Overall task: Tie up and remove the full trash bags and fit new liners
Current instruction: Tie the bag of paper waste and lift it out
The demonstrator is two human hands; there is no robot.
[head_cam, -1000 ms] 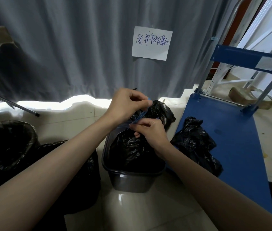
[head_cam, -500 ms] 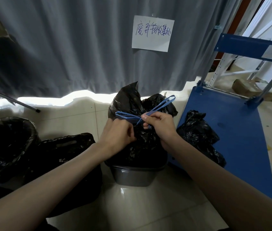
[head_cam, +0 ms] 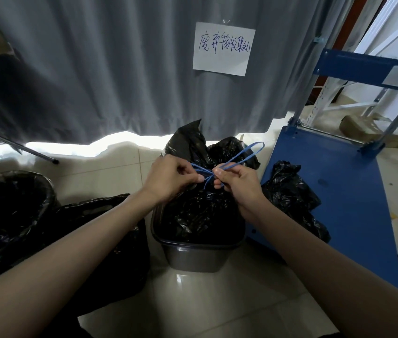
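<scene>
**Inspector:** State the position at centre frame.

**Assistant:** The full black trash bag [head_cam: 193, 211] sits inside the grey bin [head_cam: 196, 257], lower centre. Its neck is gathered, with loose plastic standing up above the hands. The blue drawstring [head_cam: 238, 156] crosses over the neck; one loop rises to the upper right of the hands.

**Inspector:** Hands?

**Assistant:** The left hand [head_cam: 168, 179] has its fingers curled, pinching the string on the left of the crossing. The right hand [head_cam: 235, 180] pinches it on the right, at the foot of the raised loop. Both hold the string; neither holds the bag itself.

**Inspector:** Assessment of the step?

**Assistant:** In my judgement, a knot is being formed and is not yet drawn tight. To do it well, the two hands should pull apart evenly and level, with the crossing kept low against the gathered neck, so the plastic bunches under the knot rather than slipping out. The string looks thin; a sharp jerk could cut the film or snap the string.

**Inspector:** Surroundings relevant to removal?

**Assistant:** A blue cart [head_cam: 354, 191] stands at right with a tied black bag [head_cam: 290, 191] against its deck. A lined bin [head_cam: 10, 203] is at the left edge, another black bag [head_cam: 110, 240] beside it. A paper notice [head_cam: 223, 48] hangs on the grey curtain [head_cam: 95, 69] above.
</scene>
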